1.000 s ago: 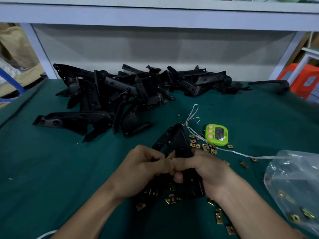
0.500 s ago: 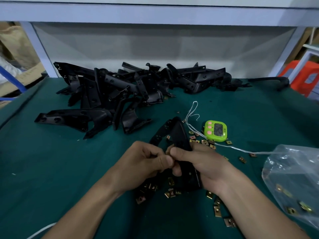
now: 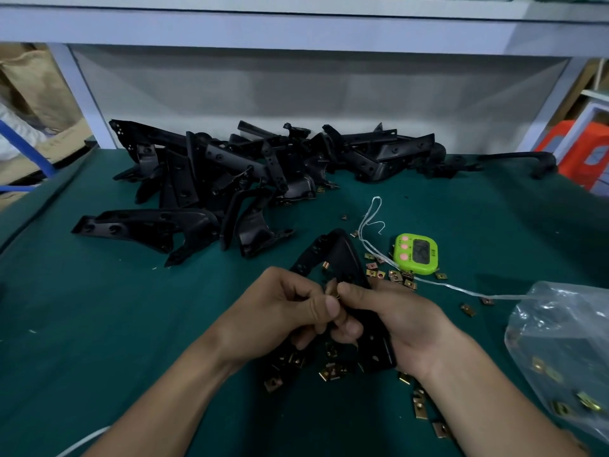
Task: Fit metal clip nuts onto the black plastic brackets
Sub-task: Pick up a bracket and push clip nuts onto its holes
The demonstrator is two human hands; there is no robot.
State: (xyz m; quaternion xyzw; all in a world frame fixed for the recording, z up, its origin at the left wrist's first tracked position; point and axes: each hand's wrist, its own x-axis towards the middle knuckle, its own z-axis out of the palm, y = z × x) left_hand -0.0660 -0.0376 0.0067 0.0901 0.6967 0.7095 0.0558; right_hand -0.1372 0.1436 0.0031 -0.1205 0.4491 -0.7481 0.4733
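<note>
A black plastic bracket (image 3: pixel 342 258) stands tilted above the green table in front of me. My right hand (image 3: pixel 402 328) grips its lower part, palm turned up. My left hand (image 3: pixel 286 311) pinches a brass-coloured clip nut (image 3: pixel 333 291) against the bracket's inner edge, right beside my right thumb. Another clip nut (image 3: pixel 325 265) sits on the bracket higher up. Loose clip nuts (image 3: pixel 333 371) lie scattered under my hands and to the right.
A heap of black brackets (image 3: pixel 250 179) fills the back of the table. A green timer (image 3: pixel 416 253) with a white string (image 3: pixel 369 225) lies right of the held bracket. A clear plastic bag (image 3: pixel 560 351) with clip nuts lies at the right edge.
Both hands and the bracket have stayed together with only slight shifts. The pinch on the clip nut at the bracket's edge looks the same.
</note>
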